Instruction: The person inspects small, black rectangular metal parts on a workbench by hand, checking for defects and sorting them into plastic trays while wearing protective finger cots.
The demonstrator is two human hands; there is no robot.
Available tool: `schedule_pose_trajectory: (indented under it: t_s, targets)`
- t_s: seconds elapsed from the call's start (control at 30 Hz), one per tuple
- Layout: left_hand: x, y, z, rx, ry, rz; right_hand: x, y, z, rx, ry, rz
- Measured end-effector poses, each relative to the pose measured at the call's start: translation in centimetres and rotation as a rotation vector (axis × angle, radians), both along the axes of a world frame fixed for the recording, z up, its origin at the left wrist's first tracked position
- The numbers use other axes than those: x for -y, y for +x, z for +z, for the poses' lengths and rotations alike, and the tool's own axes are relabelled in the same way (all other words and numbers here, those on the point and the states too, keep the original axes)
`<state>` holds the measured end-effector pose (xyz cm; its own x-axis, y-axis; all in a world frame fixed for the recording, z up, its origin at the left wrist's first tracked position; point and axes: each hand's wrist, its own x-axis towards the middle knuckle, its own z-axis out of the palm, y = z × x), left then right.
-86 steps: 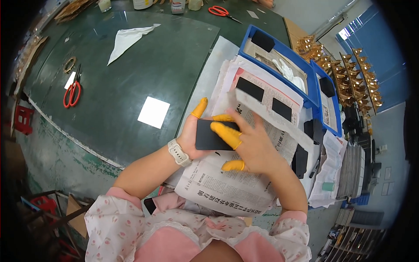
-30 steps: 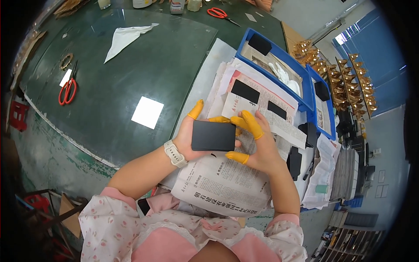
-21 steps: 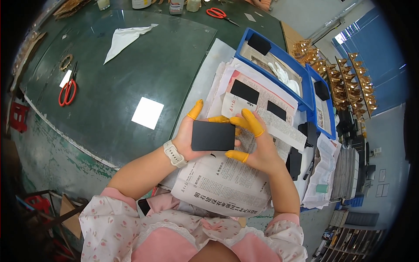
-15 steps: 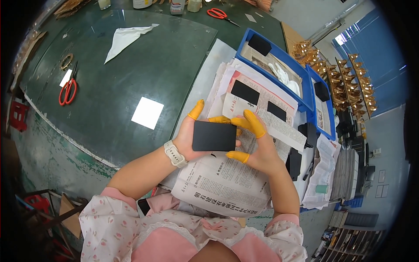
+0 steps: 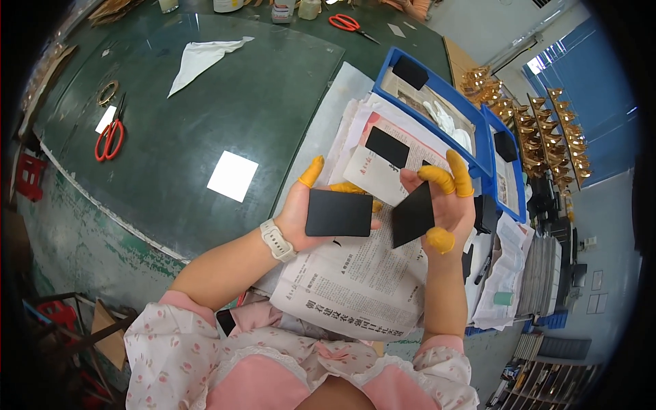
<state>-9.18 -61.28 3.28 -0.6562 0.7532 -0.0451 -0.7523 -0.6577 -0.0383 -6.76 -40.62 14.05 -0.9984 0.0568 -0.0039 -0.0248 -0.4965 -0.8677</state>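
My left hand (image 5: 295, 217) is closed around the edges of a black rectangular plate (image 5: 339, 213), its broad flat face turned up. To its right, my right hand (image 5: 456, 208) grips a second, thin black plate (image 5: 413, 215), tilted on a slant and apart from the first. Yellow finger cots cover several fingertips on both hands. Beneath the hands lie sheets of newspaper (image 5: 355, 301). Another black plate (image 5: 387, 147) rests flat on the papers beyond my hands; one more is mostly hidden behind the right fingers.
Blue trays (image 5: 437, 96) at the far right hold black pieces and white gloves (image 5: 444, 121). On the green table (image 5: 273, 89) lie a white square (image 5: 232, 176), a white cloth (image 5: 205, 61), red-handled scissors (image 5: 111, 139) and another pair (image 5: 345, 23). Gold-coloured parts (image 5: 540, 130) stand on racks.
My right hand has moved right, away from the left hand, and now carries a thin black plate. The left hand still holds its black plate in nearly the same place.
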Motion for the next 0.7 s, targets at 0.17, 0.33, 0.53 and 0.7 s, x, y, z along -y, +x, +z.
schedule_pose_trajectory:
  t_s: [0.17,0.33,0.53,0.7]
  targets:
    - [0.0,0.0,0.1,0.085,-0.081,0.017,2.1,-0.2,-2.2,-0.559,0.845,0.337]
    - [0.2,-0.2,-2.0,-0.037,-0.107,-0.003,4.9,-0.8,-5.1,-0.914,1.340,0.383]
    - [0.6,-0.1,-1.1,0.093,0.162,-0.089,2.9,-1.0,-2.3,-0.705,1.511,0.376]
    - [0.4,-0.1,-0.9,0.014,0.026,-0.053,-0.2,-0.9,-3.0,-0.706,1.515,0.338]
